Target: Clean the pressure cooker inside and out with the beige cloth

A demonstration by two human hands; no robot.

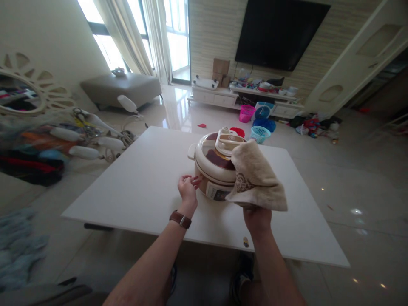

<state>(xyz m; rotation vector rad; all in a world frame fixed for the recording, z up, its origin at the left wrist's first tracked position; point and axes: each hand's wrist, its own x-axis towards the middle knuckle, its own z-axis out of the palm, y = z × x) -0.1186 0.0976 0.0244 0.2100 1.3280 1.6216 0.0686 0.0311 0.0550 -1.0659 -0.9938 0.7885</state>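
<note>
A round cream and brown electric cooker [210, 173] with a glass lid stands on the white table [143, 182]. My left hand [188, 187] is at the cooker's near left side, its fingers extended towards the wall; whether they touch it I cannot tell. A beige cloth [259, 174] with a dark pattern is draped over my right hand [257, 216], whose fingers are hidden underneath. That cloth covers the cooker's right side. Atop the lid sits a raised handle [229, 142].
A small yellow and dark sticker [245, 242] lies near the table's front edge. Behind the table are a pink basket [247, 113] and a light blue basket [259, 134] on the floor. At left stands a lamp with several white shades [110, 143]. A grey bench [124, 89] is farther back.
</note>
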